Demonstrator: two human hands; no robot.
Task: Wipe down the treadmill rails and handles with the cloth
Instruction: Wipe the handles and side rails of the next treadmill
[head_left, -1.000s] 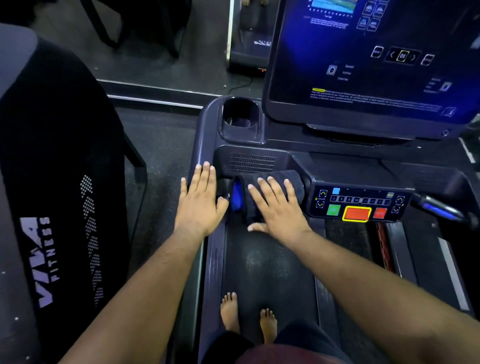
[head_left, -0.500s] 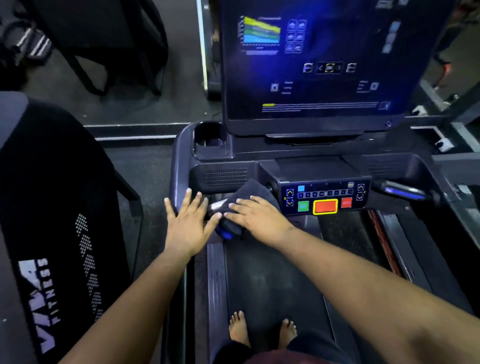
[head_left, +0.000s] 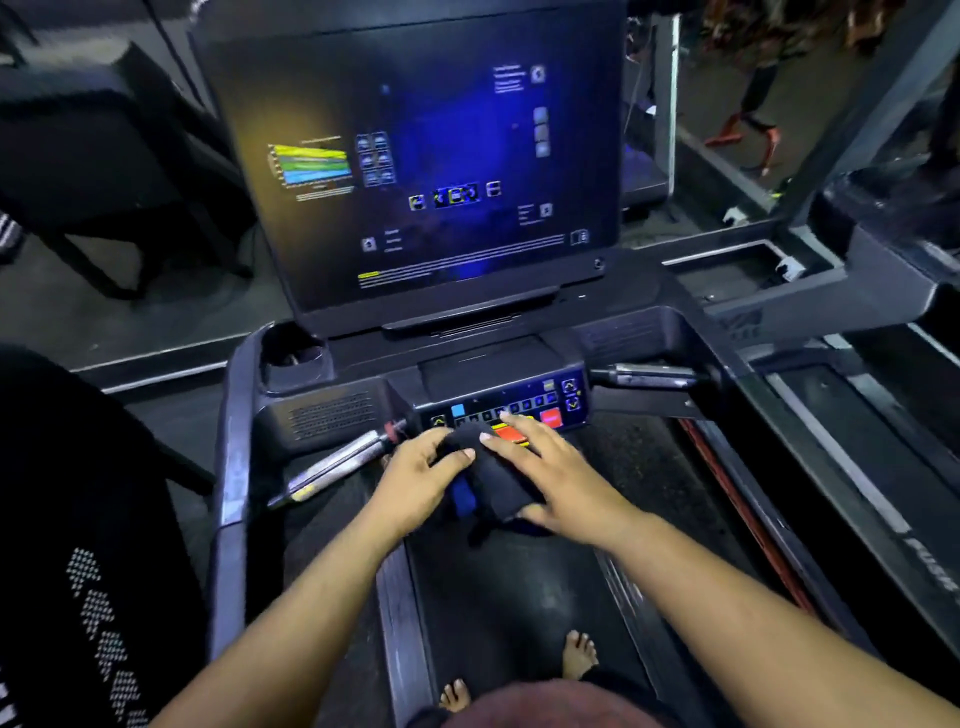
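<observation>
Head: dim gym; hands (head_left: 415, 483) (head_left: 561, 478) seemingly clutch cloth (head_left: 493, 478) over treadmill (head_left: 234, 467).

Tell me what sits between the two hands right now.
In the head view, the dark cloth with a blue patch is bunched between the left hand and the right hand; both touch it.

soft dark cloth (head_left: 485, 475), glossy screen (head_left: 415, 156), shiny metal handle (head_left: 337, 460)
</observation>
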